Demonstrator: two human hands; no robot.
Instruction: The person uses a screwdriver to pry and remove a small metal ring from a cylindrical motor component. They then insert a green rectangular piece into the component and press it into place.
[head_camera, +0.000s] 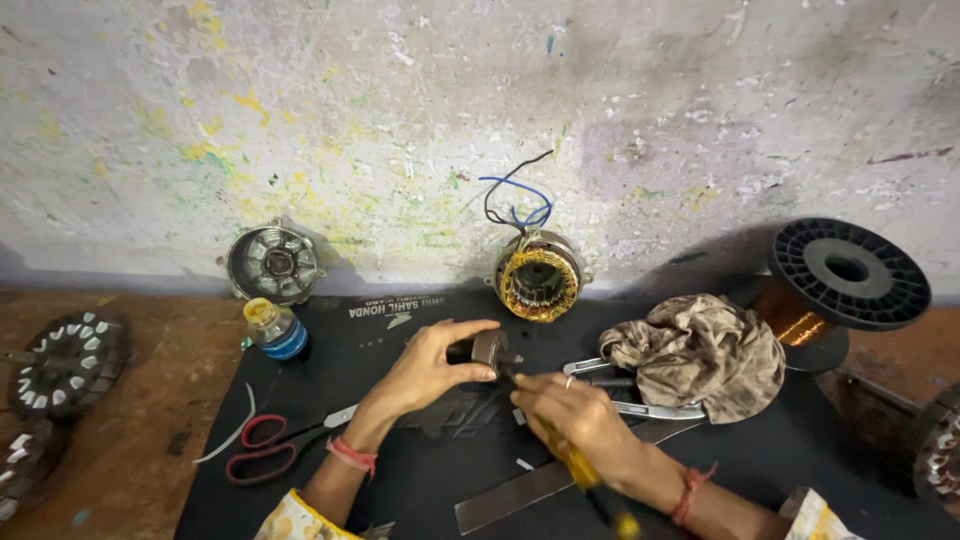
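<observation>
**Small motor held sideways over the black mat**

The small motor sat near the middle of the mat, lifted a little above it in the left hand. Its long axis ran roughly left to right, with the stub shaft pointing right toward the other hand. The left grip was wrapped around the dark body, thumb below and fingers over the top, pinching it firmly. The right hand was closed around a yellow-handled screwdriver; the handle ran down toward the lower right and the tip end aimed up-left at the motor's shaft end, though the tip itself was hidden by fingers.

Just right of the hands lay pliers and a crumpled rag, with a black wire spool beyond. A flat metal bar lay below the hands. Red-handled scissors lay to the left, near a small bottle. A wound stator and a grey housing leaned against the wall at the back of the worktop.
</observation>
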